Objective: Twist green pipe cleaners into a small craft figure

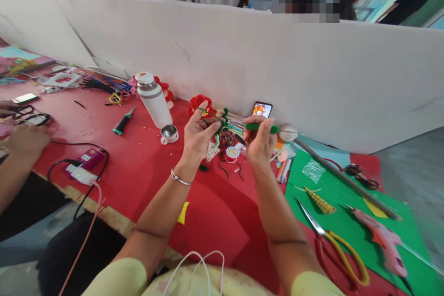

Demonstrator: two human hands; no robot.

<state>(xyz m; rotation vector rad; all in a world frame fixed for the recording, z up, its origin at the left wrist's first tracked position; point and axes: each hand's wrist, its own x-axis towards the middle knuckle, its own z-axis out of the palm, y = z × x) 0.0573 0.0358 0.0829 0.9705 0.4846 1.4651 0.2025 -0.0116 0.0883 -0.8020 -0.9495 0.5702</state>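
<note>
Your left fingers point(214, 128) pinch a thin green strand point(208, 112) and your right fingers point(266, 130) grip a thicker green stick point(255, 126), both above the red tabletop point(218, 199), where a spool point(232, 154) lies between the two and a white bottle point(156, 105) stands farther left.

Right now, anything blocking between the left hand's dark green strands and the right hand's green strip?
Nothing visible stands between the dark green strands in the left hand and the green strip in the right hand. The red-and-white spool appears to lie below them, on the table.
</note>
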